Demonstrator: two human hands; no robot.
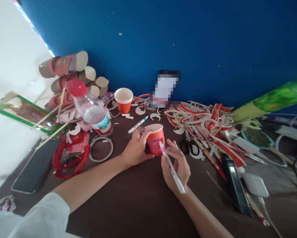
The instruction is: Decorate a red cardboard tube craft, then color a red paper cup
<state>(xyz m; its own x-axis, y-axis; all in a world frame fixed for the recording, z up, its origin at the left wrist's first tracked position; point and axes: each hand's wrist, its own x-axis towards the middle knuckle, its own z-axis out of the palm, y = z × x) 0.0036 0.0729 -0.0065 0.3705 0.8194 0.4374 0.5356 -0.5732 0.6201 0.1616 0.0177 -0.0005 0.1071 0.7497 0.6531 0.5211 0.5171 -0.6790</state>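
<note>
Red paper cup (155, 140), white inside, stands upright on the dark brown table (138, 201) between my hands. My left hand (136, 148) wraps its side, fingers (141, 134) curled around the wall near the rim, thumb low, gripping it. My right hand (177, 165) pinches a slim white marker pen (172, 168); its tip touches the cup's near side on a pinkish patch, barrel slanting back over my palm.

Just right of that hand: black-handled scissors (189, 145), lying flat. Behind the cup, a second white marker with teal cap (138, 125) lies on the table. Further back, an upright orange paper cup (124, 100) near the blue wall (188, 39). Left of it, a clear plastic water bottle with red cap (90, 109), tilted. Stack of paper cups lying sideways (71, 71) behind the bottle. Heap of red and cream cut paper strips (208, 120) on the right. Black smartphone (34, 167) face up far left, red plastic bag (70, 155) beside it. White paper ring (101, 148) near my left wrist.
</note>
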